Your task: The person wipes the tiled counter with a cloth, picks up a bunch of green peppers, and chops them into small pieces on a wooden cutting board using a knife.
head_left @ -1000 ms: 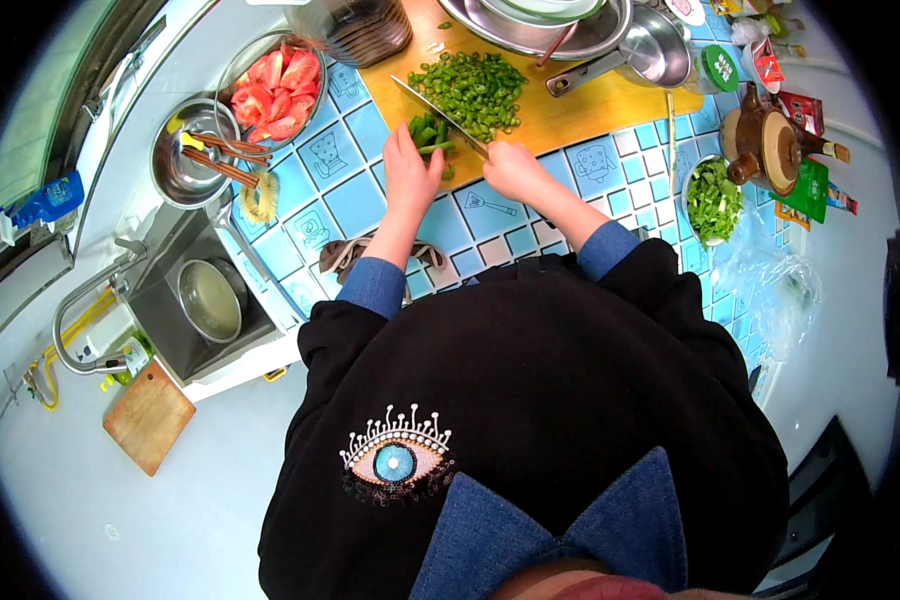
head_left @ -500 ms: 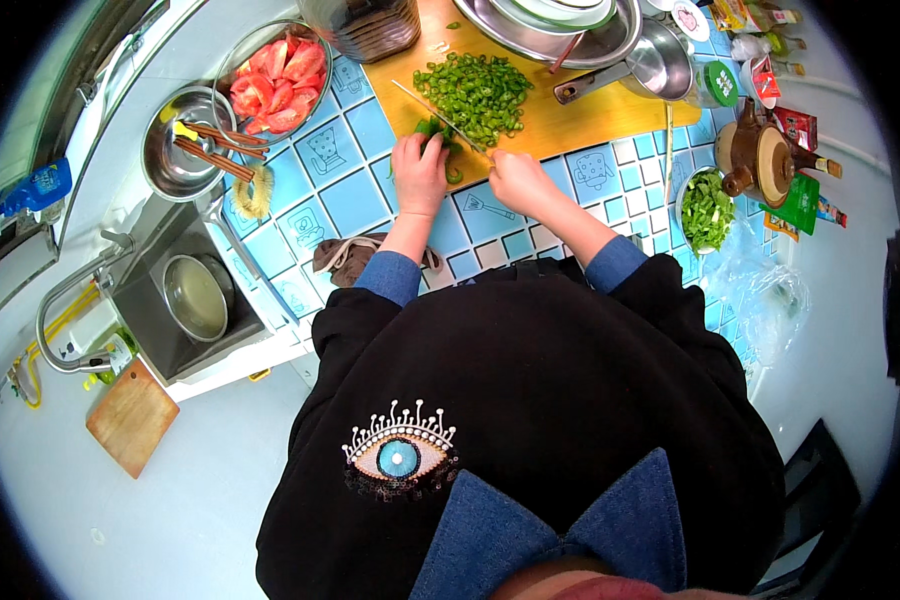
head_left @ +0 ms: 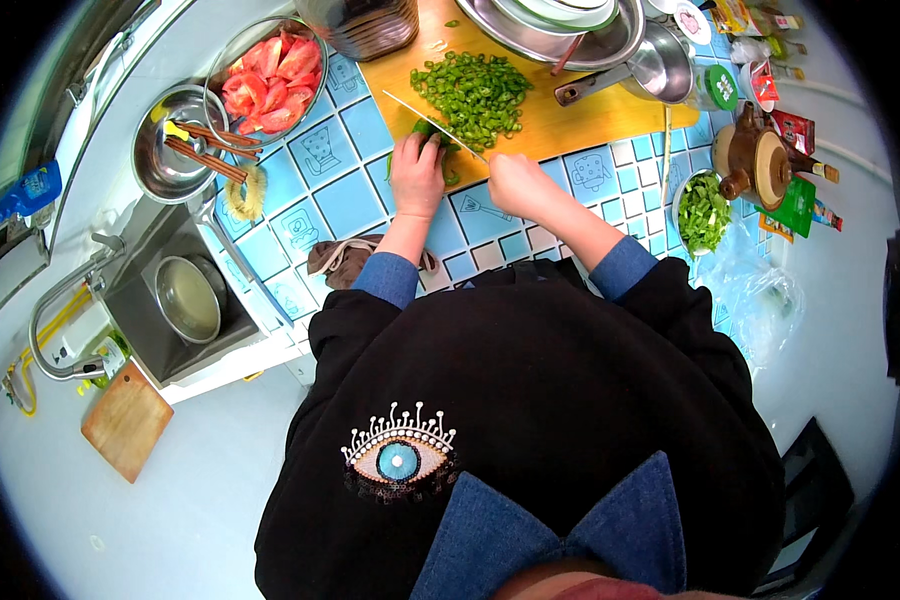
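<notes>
My left hand point(head_left: 417, 175) presses down on a bunch of green peppers point(head_left: 427, 135) at the near edge of a yellow cutting board point(head_left: 570, 120). My right hand point(head_left: 515, 183) grips the handle of a kitchen knife point(head_left: 435, 125), whose blade lies across the green bunch just beyond my left fingers. A heap of chopped green pieces point(head_left: 473, 92) sits on the board behind the blade.
A glass bowl of tomato chunks point(head_left: 267, 72) and a steel bowl with chopsticks point(head_left: 175, 145) stand at the left. A sink point(head_left: 175, 300) lies lower left. Steel bowls point(head_left: 560, 25), a small pan point(head_left: 660, 65), a clay pot point(head_left: 755, 160), a bowl of greens point(head_left: 705, 210) and a crumpled cloth point(head_left: 345, 260) are nearby.
The whole scene shifts slightly in the picture as my head moves. Both hands stay at the board's near edge, the knife still working across the green bunch.
</notes>
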A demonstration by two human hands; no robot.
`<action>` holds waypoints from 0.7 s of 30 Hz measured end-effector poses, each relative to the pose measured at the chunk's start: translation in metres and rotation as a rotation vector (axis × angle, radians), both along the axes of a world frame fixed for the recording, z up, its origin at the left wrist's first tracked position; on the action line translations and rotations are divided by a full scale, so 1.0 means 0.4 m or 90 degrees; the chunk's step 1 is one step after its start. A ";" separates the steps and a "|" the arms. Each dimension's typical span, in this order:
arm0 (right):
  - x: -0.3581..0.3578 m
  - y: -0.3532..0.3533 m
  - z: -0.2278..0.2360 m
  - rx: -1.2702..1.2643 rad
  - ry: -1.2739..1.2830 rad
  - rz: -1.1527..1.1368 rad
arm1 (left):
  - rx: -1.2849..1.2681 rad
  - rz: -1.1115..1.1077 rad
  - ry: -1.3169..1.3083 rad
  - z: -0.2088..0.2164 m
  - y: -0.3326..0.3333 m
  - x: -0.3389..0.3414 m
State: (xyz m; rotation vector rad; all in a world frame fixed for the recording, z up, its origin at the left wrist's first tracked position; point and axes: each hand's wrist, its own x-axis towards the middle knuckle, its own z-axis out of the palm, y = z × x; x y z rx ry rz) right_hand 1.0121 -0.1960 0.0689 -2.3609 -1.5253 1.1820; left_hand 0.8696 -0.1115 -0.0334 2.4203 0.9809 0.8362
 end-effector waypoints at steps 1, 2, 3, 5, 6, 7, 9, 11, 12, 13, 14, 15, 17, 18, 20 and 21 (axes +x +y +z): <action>0.001 0.008 -0.001 -0.007 0.005 0.007 | 0.001 -0.002 0.000 -0.001 0.002 -0.001; -0.004 0.021 -0.007 -0.009 0.008 0.007 | 0.002 -0.003 0.001 -0.001 0.002 -0.003; -0.008 0.036 -0.012 -0.010 0.007 0.003 | -0.001 -0.002 0.004 0.000 0.002 -0.001; -0.009 0.044 -0.043 0.015 0.006 -0.025 | -0.005 0.000 0.009 0.002 0.001 0.002; -0.016 0.036 -0.086 0.042 0.004 -0.053 | -0.003 -0.005 -0.001 0.002 0.003 0.007; -0.022 0.037 -0.102 0.069 0.005 -0.078 | 0.000 -0.008 -0.008 0.000 0.001 0.006; 0.003 0.037 -0.112 0.089 0.021 -0.055 | 0.006 -0.012 -0.010 -0.002 0.002 0.003; 0.020 0.033 -0.104 0.106 0.029 -0.056 | 0.010 -0.016 -0.002 -0.002 0.007 0.000; 0.014 0.022 -0.092 0.109 0.033 -0.067 | 0.015 -0.014 -0.008 0.001 0.005 0.001; 0.010 0.012 -0.079 0.111 0.038 -0.079 | 0.020 -0.012 -0.014 0.002 0.007 0.005; 0.011 0.005 -0.063 0.087 0.032 -0.063 | 0.024 -0.012 -0.021 0.003 0.005 0.007; 0.016 0.006 -0.039 0.066 0.025 -0.047 | 0.016 -0.007 -0.009 0.000 0.005 0.004; 0.016 0.000 -0.015 0.037 0.016 -0.016 | 0.000 0.003 0.015 -0.005 0.005 -0.004; 0.016 -0.006 -0.008 0.027 0.012 -0.002 | 0.005 0.004 0.013 -0.007 0.004 -0.003; 0.021 -0.003 0.001 0.007 0.011 0.024 | 0.015 0.006 0.010 -0.010 0.004 -0.001; 0.023 -0.001 0.001 -0.006 0.014 0.032 | 0.011 0.007 0.009 -0.010 0.002 0.000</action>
